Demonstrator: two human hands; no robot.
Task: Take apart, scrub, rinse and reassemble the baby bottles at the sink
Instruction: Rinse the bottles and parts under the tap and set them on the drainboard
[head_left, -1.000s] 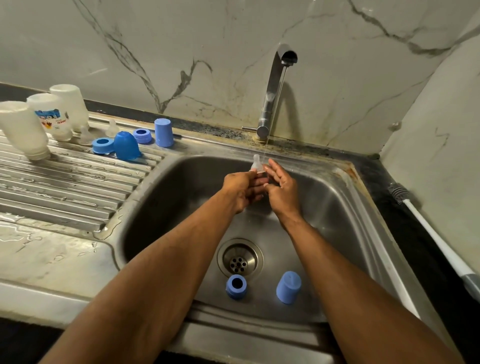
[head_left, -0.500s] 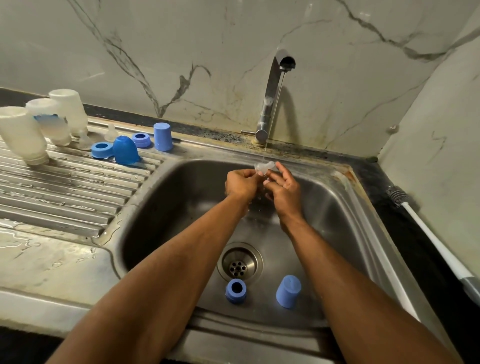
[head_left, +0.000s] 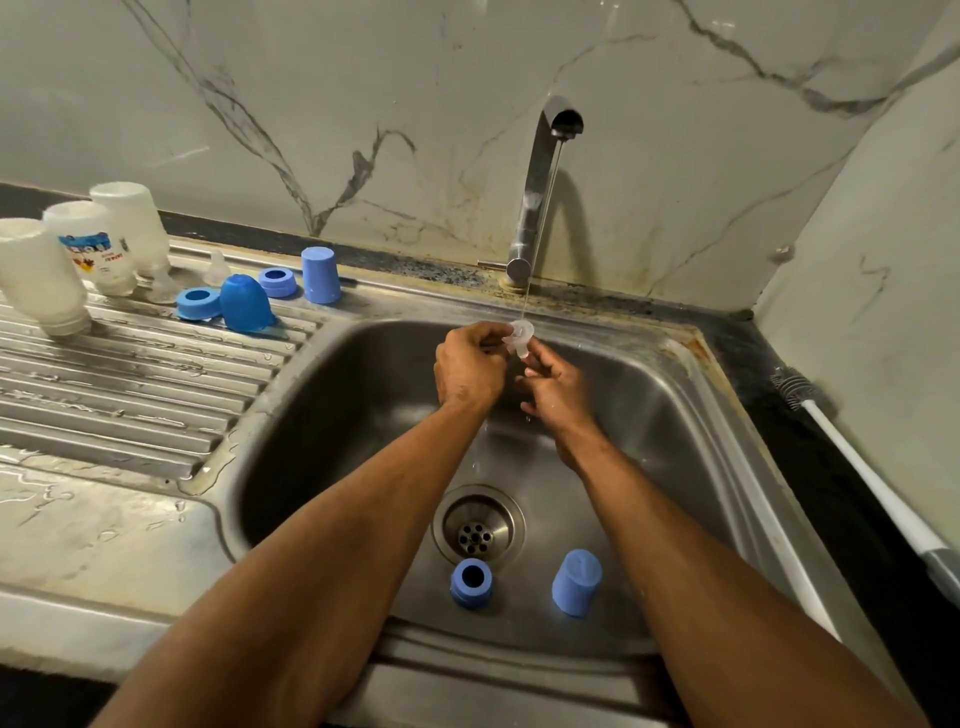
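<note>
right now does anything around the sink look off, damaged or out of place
Mostly in order. Rust-coloured staining marks the sink's rim at its back right corner, with dark grime along the wall joint behind the tap. A bottle brush lies on the right counter, its handle running out of view.

Home kitchen: steel sink (head_left: 691, 415), tap (head_left: 540, 187), ribbed drainboard (head_left: 130, 384), marble wall (head_left: 363, 78).

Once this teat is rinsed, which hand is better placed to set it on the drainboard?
Probably the left hand: it already pinches the teat, and the drainboard lies on its side of the sink, away from the right hand.
</note>
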